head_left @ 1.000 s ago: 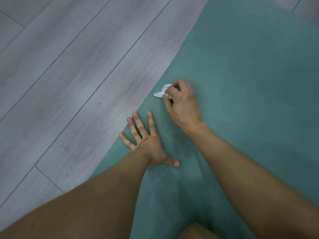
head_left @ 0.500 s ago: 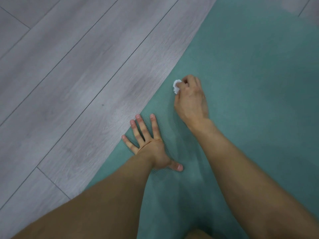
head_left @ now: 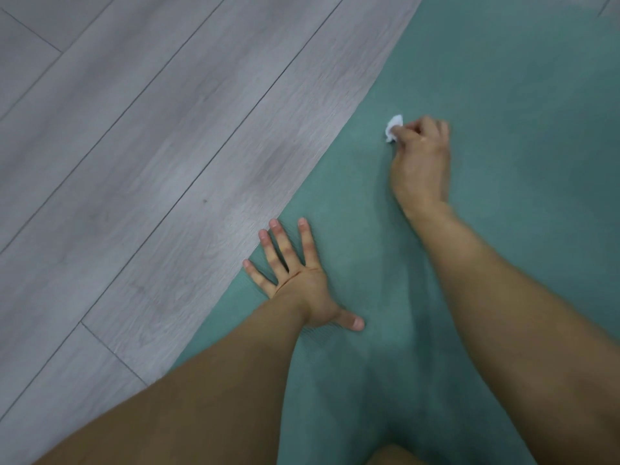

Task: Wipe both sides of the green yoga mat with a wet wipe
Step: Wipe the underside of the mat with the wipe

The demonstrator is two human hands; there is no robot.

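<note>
The green yoga mat [head_left: 510, 95] lies flat on the floor and fills the right half of the view. My right hand [head_left: 421, 159] presses a small crumpled white wet wipe [head_left: 393, 128] onto the mat, a little in from its left edge; only a bit of the wipe shows past my fingers. My left hand [head_left: 298, 280] rests flat on the mat with fingers spread, its fingertips close to the mat's left edge. Both bare forearms reach in from the bottom of the view.
Grey wood-plank floor [head_left: 151, 146] covers the left half, beside the mat's diagonal left edge. A knee [head_left: 392, 456] shows at the bottom edge over the mat.
My right hand has slid the wipe away from me and to the right along the mat, further from the left edge. My left hand stays planted.
</note>
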